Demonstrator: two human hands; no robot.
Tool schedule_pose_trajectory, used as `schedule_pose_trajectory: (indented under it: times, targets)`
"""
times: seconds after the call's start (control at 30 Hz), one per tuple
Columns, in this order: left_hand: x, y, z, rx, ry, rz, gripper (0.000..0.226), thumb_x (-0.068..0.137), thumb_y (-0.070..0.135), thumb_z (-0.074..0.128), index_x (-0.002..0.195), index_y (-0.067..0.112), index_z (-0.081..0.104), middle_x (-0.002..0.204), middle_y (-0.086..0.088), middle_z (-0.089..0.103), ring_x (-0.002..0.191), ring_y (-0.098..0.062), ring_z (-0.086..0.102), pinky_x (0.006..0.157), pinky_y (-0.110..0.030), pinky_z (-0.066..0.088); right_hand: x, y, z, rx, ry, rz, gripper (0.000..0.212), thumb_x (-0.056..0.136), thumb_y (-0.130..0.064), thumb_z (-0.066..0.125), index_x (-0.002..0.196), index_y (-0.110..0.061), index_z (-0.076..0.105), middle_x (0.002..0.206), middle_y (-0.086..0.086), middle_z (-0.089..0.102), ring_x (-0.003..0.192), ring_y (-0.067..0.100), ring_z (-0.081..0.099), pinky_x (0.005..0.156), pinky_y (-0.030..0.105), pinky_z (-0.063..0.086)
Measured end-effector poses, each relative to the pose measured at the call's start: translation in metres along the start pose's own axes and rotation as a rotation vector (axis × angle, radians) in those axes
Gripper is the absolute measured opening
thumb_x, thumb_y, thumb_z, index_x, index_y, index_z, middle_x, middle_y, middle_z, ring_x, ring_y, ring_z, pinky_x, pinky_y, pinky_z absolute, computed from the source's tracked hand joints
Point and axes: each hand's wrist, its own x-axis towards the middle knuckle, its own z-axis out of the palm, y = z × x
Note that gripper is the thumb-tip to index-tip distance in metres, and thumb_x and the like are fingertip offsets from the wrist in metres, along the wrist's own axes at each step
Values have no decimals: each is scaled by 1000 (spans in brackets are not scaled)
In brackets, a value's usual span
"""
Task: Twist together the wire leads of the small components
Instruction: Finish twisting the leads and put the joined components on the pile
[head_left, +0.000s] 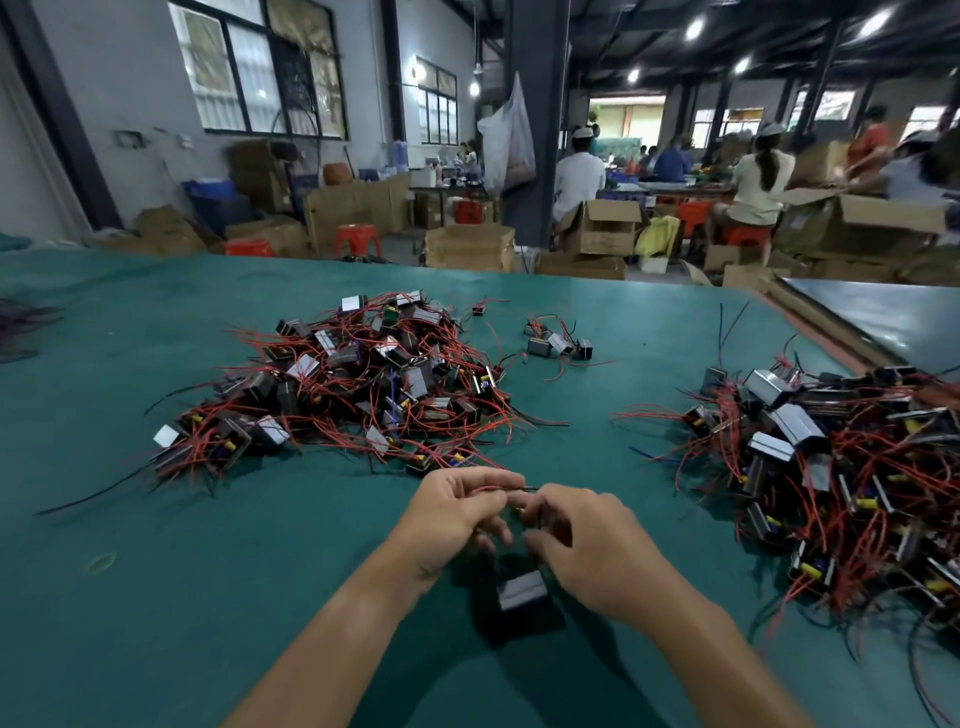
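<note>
- A small component (522, 592) sits low between the two wrists; whether it rests on the table (156, 545) or hangs is unclear.
- Just beyond it, the left hand (457, 514) and right hand (587, 540) meet, fingers curled, each pinching the red and black leads (498, 488) between them.
- Farther left, a big pile (353, 384) of components with red wires; another pile (831, 467) at right.
- A small cluster (558, 343) lies far centre.
- Beyond the table, boxes (470, 247) and seated people (576, 176).

I am making out no readable text, label or number on the components (363, 384), cardboard boxes (602, 228) or hanging bag (511, 140).
</note>
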Motion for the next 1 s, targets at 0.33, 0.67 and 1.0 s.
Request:
schedule_pose_trajectory:
  times: [0.33,0.67,1.0]
  targets:
    - [-1,-5,8,250,96,108,23,96,18,59,84,7,75,75,-19,73,47,-19,53,43,-22,41,4,11,4,112,128,90,21,83,-44,72,77,-32,57,60,-21,60,54,3,50,55,20,38]
    - [-11,1,18,283,133,156,33,92,22,65,64,6,69,50,-3,63,37,-11,48,45,-20,38,1,8,4,136,165,55,17,89,-28,65,73,-22,65,54,-11,55,52,9,42,54,29,39]
    - [-8,3,14,172,202,51,48,99,31,55,61,4,69,53,-5,66,40,-15,52,41,-18,39,3,18,3,128,255,116,21,85,-26,67,69,-15,60,54,-10,50,52,9,41,54,27,36]
